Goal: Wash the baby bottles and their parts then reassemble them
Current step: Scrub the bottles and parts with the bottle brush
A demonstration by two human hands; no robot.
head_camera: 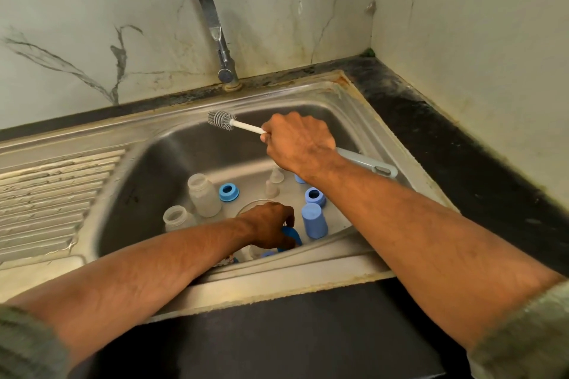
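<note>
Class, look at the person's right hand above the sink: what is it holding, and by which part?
The right hand grips a white-handled bottle brush with grey bristles around the middle of its handle.

No readable text, labels, brands or numbers anywhere: none on the bottles [203, 194], caps [314, 221], rings [228, 192], brush [221, 119], tap [212, 21] or sink [172, 151].

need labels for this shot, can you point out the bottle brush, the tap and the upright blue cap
bottle brush [221, 119], head view, on its grey bristle head
tap [212, 20], head view, on the curved spout
upright blue cap [314, 221], head view, on its side wall
</note>
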